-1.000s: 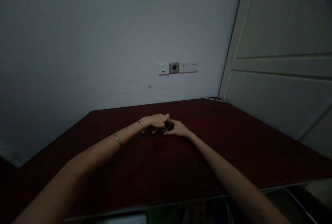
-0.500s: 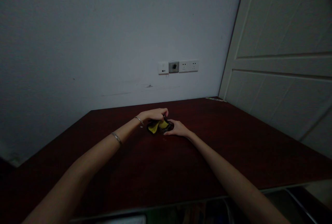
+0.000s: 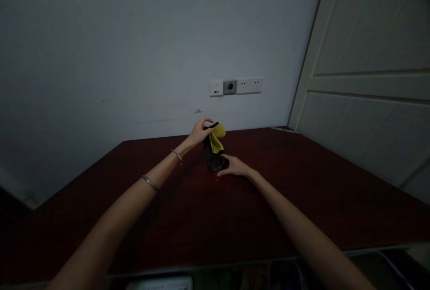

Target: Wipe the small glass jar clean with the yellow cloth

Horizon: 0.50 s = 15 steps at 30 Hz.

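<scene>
Found pinched between thumb and fingers of the left hand (image 3: 199, 133): a yellow-and-black cloth (image 3: 217, 142), held clear of the surface (image 3: 201, 222) and hanging in loose folds just above a dark round dish (image 3: 215, 164). Noted at the dish: the right hand (image 3: 237, 166), curved widely around the right side, with thumb at the near rim and fingers at the far rim, apparently steadying. Located the dish on the surface, toward the wall (image 3: 134, 57) and well back from the near edge.

Judged partway through the handling. Counted as done: cloth gathered in hand and clear of the surface, dish braced. Counted as open: cloth not yet laid down, dish not yet released.

Unable to confirm contact or a gap between the cloth's lower edge and the dish rim. Unable to make out any contents in the dish, owing to poor light. Hard to separate: left fingertips from the black part of the cloth. Cut off at the bottom border: both forearms (image 3: 117, 218), a pale flat object (image 3: 161, 283) and dim clutter (image 3: 255, 276), too dark to identify.
</scene>
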### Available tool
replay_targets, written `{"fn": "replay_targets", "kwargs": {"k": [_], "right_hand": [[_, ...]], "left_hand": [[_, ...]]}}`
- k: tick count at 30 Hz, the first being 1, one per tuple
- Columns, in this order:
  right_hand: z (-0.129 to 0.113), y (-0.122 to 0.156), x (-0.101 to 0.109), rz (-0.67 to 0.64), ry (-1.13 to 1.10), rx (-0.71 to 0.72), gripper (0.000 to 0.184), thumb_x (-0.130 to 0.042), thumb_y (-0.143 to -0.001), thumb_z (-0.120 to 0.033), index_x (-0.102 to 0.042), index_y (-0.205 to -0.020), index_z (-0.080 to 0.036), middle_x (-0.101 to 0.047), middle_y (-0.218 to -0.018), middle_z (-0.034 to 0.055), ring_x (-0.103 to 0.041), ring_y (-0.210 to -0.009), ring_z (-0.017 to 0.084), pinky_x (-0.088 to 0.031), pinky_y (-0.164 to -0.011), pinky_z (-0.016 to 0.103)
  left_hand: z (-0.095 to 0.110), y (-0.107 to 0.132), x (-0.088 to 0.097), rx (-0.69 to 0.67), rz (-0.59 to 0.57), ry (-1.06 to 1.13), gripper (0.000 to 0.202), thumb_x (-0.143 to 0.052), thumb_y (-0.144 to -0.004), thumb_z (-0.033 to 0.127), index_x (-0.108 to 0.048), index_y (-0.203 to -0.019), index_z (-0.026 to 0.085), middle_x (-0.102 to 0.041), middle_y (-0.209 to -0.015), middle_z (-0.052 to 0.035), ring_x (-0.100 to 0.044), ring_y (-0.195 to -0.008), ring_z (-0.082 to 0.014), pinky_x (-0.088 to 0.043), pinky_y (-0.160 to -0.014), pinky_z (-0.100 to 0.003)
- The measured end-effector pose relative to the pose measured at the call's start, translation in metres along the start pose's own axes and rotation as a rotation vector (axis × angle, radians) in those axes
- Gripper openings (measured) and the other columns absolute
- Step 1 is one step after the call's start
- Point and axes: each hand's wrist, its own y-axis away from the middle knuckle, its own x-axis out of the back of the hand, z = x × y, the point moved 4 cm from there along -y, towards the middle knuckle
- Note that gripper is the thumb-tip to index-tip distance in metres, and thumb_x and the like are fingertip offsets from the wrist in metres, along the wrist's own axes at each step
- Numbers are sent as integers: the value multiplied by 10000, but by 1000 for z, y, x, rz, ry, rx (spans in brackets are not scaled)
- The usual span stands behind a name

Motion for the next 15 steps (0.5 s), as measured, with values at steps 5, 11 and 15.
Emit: {"fn": "replay_targets", "kwargs": {"k": [5,11,15], "right_hand": [[-5,-3,31,103,-251,-74,797,-748,-575,-471,-478,-1269,-185,-561,-1257,108,-525,-1156,264,-395,-994,420],[-13,-7,56,408,-638,-4,502,-615,-733,-478,-545,-1168,-239,-521,-1310,65,-484,-1207,237,-444,-946,396],[-31,-12,39,395,-761,33,550,-667,-686,-452,-526,-1168,-230,-590,-1218,66,-574,-1096,241,-488,-891,372]], "left_hand": [[3,7,-1,-12,138,244,393,-538,-713,118,-410,-1080,179,-633,-866,-29,-604,-660,-133,-473,-586,-242],[13,12,-16,21,164,365,379,-563,-719,105,-438,-1071,169,-644,-927,-59,-619,-672,-129,-488,-614,-252],[15,18,-29,-32,104,381,351,-588,-731,128,-465,-1058,168,-658,-988,-74,-637,-805,-162,-504,-729,-299]]}}
